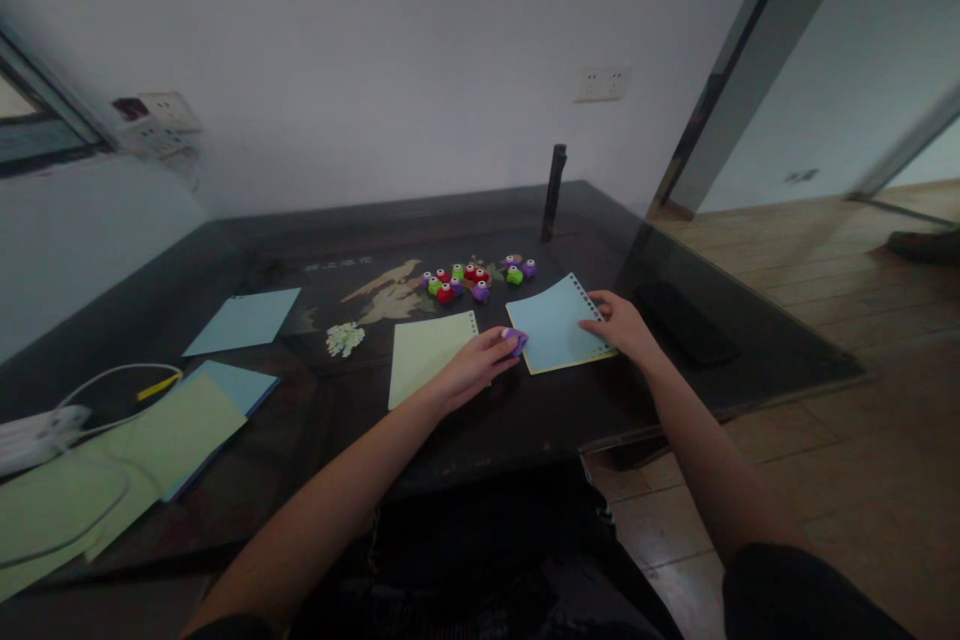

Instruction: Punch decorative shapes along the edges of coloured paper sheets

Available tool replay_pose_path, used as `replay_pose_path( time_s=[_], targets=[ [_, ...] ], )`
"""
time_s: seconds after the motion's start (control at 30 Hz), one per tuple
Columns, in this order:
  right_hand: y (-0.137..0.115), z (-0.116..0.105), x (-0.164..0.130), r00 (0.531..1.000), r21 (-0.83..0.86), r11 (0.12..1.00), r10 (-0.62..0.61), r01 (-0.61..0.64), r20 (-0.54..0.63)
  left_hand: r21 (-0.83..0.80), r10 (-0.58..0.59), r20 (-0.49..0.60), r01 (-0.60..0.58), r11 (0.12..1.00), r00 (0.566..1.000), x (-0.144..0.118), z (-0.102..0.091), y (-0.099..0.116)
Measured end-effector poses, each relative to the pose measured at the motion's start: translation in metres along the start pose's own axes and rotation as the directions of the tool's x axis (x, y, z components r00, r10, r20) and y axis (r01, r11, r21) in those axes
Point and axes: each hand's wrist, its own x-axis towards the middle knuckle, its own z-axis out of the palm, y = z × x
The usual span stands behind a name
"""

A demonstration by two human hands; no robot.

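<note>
The left hand [480,360] grips a small purple paper punch [516,337], fingers curled around it, pressed against the left edge of a light blue sheet [555,325] that lies on the dark desk [525,420]. The right hand [619,325] rests flat on the sheet's right edge, fingers spread, holding it down. A row of punched holes runs along the sheet's far right edge. Just left lies a pale green sheet [427,350]. Beyond both sits a cluster of red, green and purple punches [472,280], with a small heap of paper cutouts [344,338] well to the left.
</note>
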Motion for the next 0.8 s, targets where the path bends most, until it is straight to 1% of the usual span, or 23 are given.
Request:
replay_pose_path(
  time_s=[0.13, 0.47, 0.7, 0.8],
  targets=[
    [-0.0010, -0.0004, -0.0006, 1.000, -0.062, 0.998, -0.005, 0.005, -0.007, 0.005, 0.003, 0.009, -0.003, 1.000, 1.000, -0.0017, 0.0022, 0.0013],
    [-0.0038, -0.0006, -0.0030, 1.000, -0.081, 0.997, -0.003, 0.005, 0.031, 0.058, 0.018, 0.017, -0.019, 0.998, 1.000, -0.0026, 0.0032, 0.0007],
    [0.0010, -0.0010, -0.0036, 0.997, -0.233, 0.972, -0.048, 0.035, -0.053, 0.102, 0.024, 0.030, -0.027, 0.994, 0.999, -0.0025, 0.0022, -0.0003],
    [0.0030, -0.0028, -0.0049, 0.996, -0.293, 0.956, -0.024, -0.004, -0.091, 0.135, 0.033, 0.028, -0.037, 0.990, 0.999, -0.0011, 0.0015, -0.0019]
  ],
)
